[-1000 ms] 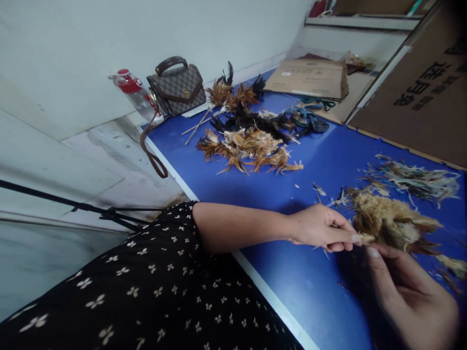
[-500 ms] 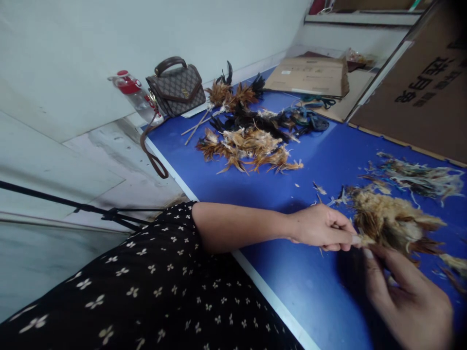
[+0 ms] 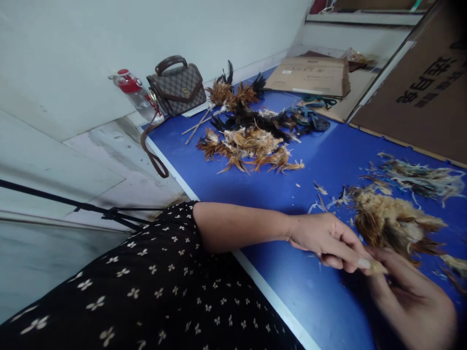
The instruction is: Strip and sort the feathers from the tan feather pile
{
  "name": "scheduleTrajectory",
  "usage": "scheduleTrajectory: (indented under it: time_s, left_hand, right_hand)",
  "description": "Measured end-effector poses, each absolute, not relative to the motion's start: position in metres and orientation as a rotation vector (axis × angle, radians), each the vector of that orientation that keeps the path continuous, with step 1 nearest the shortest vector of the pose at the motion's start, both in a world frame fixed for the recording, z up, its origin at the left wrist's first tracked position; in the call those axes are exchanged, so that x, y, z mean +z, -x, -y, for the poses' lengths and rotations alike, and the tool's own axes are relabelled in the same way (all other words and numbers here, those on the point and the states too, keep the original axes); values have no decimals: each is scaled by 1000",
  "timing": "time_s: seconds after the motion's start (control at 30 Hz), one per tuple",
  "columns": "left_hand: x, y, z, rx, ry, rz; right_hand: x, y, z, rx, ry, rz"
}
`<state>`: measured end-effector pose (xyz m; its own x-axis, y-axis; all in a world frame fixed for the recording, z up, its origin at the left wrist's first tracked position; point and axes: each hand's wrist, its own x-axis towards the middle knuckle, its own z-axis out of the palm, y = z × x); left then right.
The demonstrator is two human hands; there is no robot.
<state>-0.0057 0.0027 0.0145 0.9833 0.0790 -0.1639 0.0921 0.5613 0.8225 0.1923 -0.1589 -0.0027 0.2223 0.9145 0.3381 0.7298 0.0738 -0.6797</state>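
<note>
Head camera, looking down and to the right: the fingertips of the left hand (image 3: pixel 328 239) are pinched together on the pale quill end of a small feather tuft (image 3: pixel 375 266), and the thumb and forefinger of the right hand (image 3: pixel 416 301) close on the same tuft from below, so both hands grip it at one spot just above the blue tabletop (image 3: pixel 310 291). The left fingers are drawn in tight, with no gap between them; the right hand's other fingers curl loosely underneath. Just beyond the hands, touching the right thumb side, lies a heap of tan and brown feathers (image 3: pixel 394 221) with fluffy pale bases. Near it, farther right, a strip of greyish-green feathers (image 3: pixel 419 177) lies on the tabletop, and a few loose bits of feather (image 3: pixel 321 188) lie scattered beside the left hand. The left forearm reaches across the table edge from a black sleeve with small white flowers (image 3: pixel 164 291). Well apart, toward the far end, lie bundles of brown and black feathers (image 3: pixel 251 136) with thin sticks (image 3: pixel 195 127) beside them. At the wall stand a patterned brown handbag (image 3: pixel 177 86) and a clear bottle with a red cap (image 3: pixel 134 95). Flat cardboard boxes (image 3: pixel 310 75) rest beyond.
</note>
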Motion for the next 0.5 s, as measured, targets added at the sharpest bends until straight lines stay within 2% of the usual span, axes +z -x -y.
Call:
scheduleTrajectory:
  time_s: [0.17,0.3,0.4,0.5]
  left_hand:
    - [10,3,-2,278,-1132,-353]
    - [5,3,-5,440,-1597,-460]
    - [5,4,-10,458,-2025,-338]
    - [6,4,-12,324,-2129,-29]
  right_hand:
    - [-2,-195,154,206,1584,1724]
    - [9,-179,149,143,1488,1836]
    - [11,-177,149,137,1470,1891]
    - [5,-188,153,156,1499,1852]
